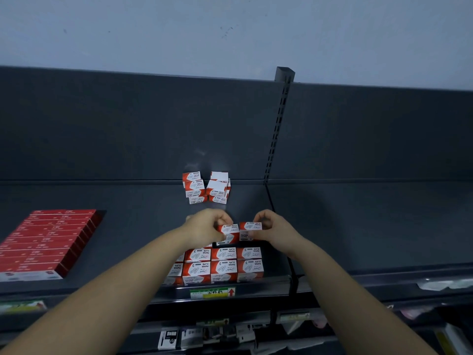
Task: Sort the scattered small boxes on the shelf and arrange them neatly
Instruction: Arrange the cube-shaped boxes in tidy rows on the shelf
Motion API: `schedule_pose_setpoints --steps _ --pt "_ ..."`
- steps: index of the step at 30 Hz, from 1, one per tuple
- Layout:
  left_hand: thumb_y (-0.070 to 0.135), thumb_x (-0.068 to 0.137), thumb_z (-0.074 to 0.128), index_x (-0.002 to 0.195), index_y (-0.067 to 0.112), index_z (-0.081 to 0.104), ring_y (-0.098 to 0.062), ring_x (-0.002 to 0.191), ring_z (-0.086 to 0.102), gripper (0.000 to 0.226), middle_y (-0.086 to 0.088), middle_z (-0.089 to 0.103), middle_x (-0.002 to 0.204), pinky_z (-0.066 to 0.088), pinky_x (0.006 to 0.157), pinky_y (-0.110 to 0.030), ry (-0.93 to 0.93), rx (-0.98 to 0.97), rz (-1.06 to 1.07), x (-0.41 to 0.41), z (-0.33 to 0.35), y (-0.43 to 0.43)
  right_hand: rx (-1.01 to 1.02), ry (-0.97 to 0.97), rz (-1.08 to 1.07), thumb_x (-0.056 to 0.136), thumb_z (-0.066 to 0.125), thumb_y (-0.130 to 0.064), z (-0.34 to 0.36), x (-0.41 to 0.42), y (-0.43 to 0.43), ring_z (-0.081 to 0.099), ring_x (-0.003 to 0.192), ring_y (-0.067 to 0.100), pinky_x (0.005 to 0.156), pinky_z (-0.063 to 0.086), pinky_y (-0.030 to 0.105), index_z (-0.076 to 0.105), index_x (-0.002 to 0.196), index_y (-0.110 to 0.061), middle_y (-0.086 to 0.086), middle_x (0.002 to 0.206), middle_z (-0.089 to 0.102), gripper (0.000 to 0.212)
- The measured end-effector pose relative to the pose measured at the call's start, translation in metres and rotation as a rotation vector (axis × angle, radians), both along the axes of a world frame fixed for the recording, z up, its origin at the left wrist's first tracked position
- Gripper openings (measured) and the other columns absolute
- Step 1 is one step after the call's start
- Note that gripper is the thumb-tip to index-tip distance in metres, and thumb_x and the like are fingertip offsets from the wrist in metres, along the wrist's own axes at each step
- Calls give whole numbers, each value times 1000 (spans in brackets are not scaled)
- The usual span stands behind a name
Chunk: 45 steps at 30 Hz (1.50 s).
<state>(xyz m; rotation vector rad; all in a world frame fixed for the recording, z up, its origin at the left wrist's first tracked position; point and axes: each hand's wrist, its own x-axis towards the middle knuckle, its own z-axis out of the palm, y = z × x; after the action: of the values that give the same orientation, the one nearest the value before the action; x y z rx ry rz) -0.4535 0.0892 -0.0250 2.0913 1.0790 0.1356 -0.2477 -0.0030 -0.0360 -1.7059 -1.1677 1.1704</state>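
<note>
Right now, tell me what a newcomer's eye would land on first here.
Two bare hands meet mid-shelf: the left hand and right hand each pinch a red-and-white paper clip box just behind the neat front rows. A loose back pile waits against the back panel, and a block of red boxes sits far left.

Both arms are bare all the way down, no sleeves showing anywhere in the shot. The left hand (204,228) and the right hand (275,228) have no gloves on, and I can't spot a watch, band or ring on either wrist or on the fingers that show. Nails are too small and blurry to make out.
</note>
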Motion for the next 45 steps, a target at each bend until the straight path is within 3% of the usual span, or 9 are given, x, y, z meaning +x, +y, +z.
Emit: schedule_pose_setpoints --steps 8,12,14,16,18,21,28,36,45 --pt "41 93 62 117 31 66 -8 110 61 26 11 69 115 44 107 -42 -8 -109 -24 -2 5 3 -65 142 -17 85 76 -16 -9 5 -3 72 92 21 76 58 31 68 109 -14 7 106 73 25" --pt "58 90 55 81 57 70 -10 107 62 17 27 71 100 34 108 -58 73 -61 3 -9 -9 12 -78 190 -74 91 70 -20 -14 8 -2 73 94 25 86 59 42 75 104 -20 7 102 76 14" --pt "62 86 56 86 54 73 -11 108 63 18 29 71 98 33 109 -59 70 -110 -18 -11 -12 17 -71 192 -65 91 70 -19 -15 9 -3 73 95 26 89 59 42 76 103 -19 7 101 76 14" --pt "53 89 60 95 40 77 -9 104 66 22 20 73 101 41 108 -48 28 -184 -19 -10 -4 14 -70 205 -58 91 70 -17 -14 9 -3 73 95 27 87 59 40 75 105 -17 9 102 76 14" --pt "39 93 62 102 27 78 -8 95 70 22 11 76 98 51 96 -31 -13 -262 -9 -10 -1 15 -84 212 -38 91 70 -17 -12 8 -3 73 95 26 84 60 38 75 106 -16 9 103 76 16" --pt "34 92 65 102 21 77 -7 87 72 21 7 77 93 51 79 -19 -31 -329 5 -12 0 17 -108 200 -3 91 70 -18 -12 9 -1 73 95 25 84 59 37 76 106 -18 8 103 76 16" --pt "36 89 69 99 19 78 -17 90 74 22 0 77 95 55 92 -34 1 -413 2 -16 1 24 -116 191 47 91 70 -19 -13 12 0 73 98 25 87 58 37 76 107 -17 7 104 76 18" --pt "37 87 70 99 20 79 -16 89 74 23 1 77 93 55 95 -37 79 -401 -44 -14 6 25 -109 149 105 89 72 -16 -12 13 0 73 96 22 82 56 29 76 103 -15 6 101 77 15" --pt "40 86 71 99 24 79 -12 92 73 23 7 77 96 53 98 -38 123 -411 -70 -16 7 25 -140 66 160 87 75 -20 -12 13 3 71 99 18 99 52 36 78 99 -17 3 101 77 13"
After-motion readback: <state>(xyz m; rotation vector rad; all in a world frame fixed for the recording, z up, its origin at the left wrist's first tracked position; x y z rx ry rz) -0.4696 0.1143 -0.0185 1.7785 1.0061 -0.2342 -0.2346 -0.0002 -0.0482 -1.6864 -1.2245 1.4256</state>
